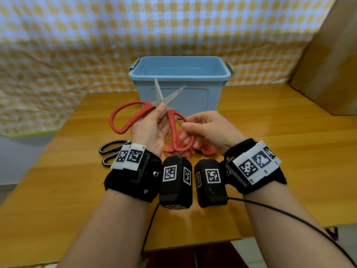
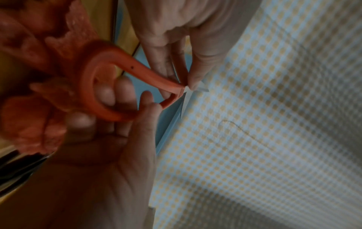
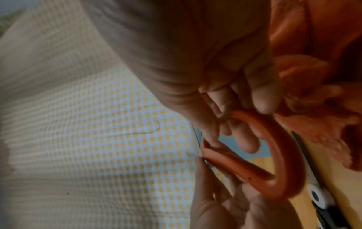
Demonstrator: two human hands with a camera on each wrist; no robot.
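Now the left grip (image 1: pixel 152 128) pinches the red-handled metal scissors (image 1: pixel 172 122) near their middle, blades open, above the wooden surface (image 1: pixel 270 132). The right grip (image 1: pixel 208 130) curls round one red loop, near the blue plastic box (image 1: pixel 181 76).

Red-handled scissors (image 1: pixel 135 117); pale blue bin (image 1: pixel 179 78); yellow-and-white checked cloth (image 1: pixel 77 45); black-handled scissors (image 1: pixel 110 151)

Forearms forward side by side, left hand (image 1: pixel 150 130) raised, fingertips pinching, right hand (image 1: pixel 209 130) close beside, fingers curled.
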